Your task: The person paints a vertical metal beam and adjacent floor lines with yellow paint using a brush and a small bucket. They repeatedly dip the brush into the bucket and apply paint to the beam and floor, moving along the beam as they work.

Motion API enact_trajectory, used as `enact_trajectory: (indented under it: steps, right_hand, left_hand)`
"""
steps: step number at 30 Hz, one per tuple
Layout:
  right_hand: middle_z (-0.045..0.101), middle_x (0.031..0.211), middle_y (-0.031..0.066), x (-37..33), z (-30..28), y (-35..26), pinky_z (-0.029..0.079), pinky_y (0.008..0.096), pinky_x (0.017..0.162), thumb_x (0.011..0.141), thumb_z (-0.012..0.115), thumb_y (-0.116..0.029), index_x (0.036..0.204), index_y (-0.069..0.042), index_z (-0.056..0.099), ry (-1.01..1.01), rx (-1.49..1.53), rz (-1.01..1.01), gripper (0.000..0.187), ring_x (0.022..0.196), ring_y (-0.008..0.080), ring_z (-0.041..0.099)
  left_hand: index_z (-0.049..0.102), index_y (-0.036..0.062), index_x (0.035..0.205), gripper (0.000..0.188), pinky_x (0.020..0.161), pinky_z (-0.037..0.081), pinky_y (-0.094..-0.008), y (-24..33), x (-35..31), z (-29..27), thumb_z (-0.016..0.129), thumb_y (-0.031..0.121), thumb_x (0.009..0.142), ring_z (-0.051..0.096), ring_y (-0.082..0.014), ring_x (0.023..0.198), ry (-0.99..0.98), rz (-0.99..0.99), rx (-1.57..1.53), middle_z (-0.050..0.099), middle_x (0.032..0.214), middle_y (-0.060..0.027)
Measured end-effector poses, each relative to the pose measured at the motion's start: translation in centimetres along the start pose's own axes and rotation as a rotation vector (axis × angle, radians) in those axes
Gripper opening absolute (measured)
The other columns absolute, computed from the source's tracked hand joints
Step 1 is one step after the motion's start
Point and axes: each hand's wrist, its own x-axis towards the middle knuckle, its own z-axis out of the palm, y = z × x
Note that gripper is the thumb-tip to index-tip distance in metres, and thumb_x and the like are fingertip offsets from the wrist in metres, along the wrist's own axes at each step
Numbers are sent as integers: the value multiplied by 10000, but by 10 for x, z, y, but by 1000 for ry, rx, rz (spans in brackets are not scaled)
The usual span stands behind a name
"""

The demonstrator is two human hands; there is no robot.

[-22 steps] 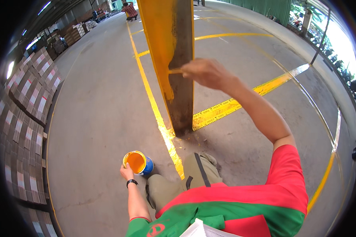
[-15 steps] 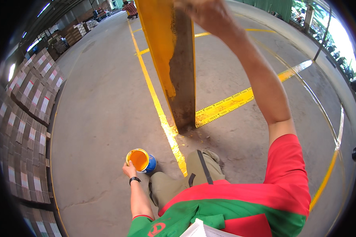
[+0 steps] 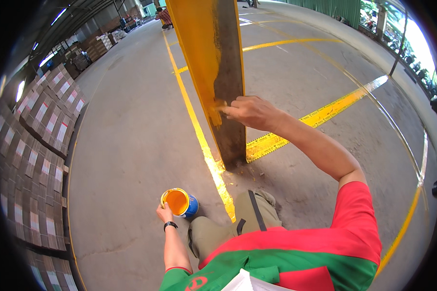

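Pinching a slim brush [image 3: 220,107] between the bunched fingertips of the right hand [image 3: 252,112], and pointing leftward with it, straight at the tall column [image 3: 232,72]! Working low on the near face, just left of that hand, right along the ragged border between yellow coat and dark bare surface, blurring a little at the tip. And down below, to the left of the right hand and closer in, clamping the left hand [image 3: 165,212] onto the rim of a blue paint can [image 3: 193,206], showing orange-yellow paint [image 3: 177,200] just beyond the fingers. Wearing a black watch [image 3: 170,225] right behind that hand, too! Having a yellow floor line [image 3: 211,165] between both hands, and seeing stacked cartons [image 3: 43,119] well off to the left of the left hand.
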Motion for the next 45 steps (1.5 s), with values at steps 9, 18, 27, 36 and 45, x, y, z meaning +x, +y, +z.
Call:
enact_trajectory:
  steps: [9,18,27,36,45]
  right_hand:
    - [706,875,107,65,-109,55,571,432,693,931,667,-177,1017,-85,678,706,-178,47,127,787,331,690]
    - [658,793,76,65,-104,43,582,338,600,850,633,-38,1131,7,637,526,-606,-8,284,724,223,694]
    - [719,970,113,-2,-4,21,558,476,801,932,622,-194,1095,-117,693,70,106,265,194,922,350,684]
    - [630,723,56,52,-101,47,537,341,615,946,674,-169,1309,-64,641,750,-572,40,379,647,203,627]
    - [577,779,45,-74,97,-34,555,316,712,820,599,-80,1207,2,645,53,-107,27,398,810,198,637]
  left_hand:
    - [731,-40,1054,265,775,538,-410,-13,11,6,705,173,899,721,-286,818,-31,-46,-8,755,920,-192]
    - [726,-37,1046,283,773,537,-413,-7,6,-2,704,204,898,717,-295,823,-28,-3,48,752,916,-189]
    - [721,-30,1044,283,772,534,-409,-8,11,3,695,213,902,710,-282,815,-65,-11,50,749,910,-187]
    - [705,-36,979,254,585,497,-351,-5,7,5,688,211,924,613,-177,592,-84,-75,-30,681,716,-92]
    - [712,-24,1031,249,572,495,-317,5,0,2,684,201,927,602,-129,594,-86,-45,-91,675,740,-47]
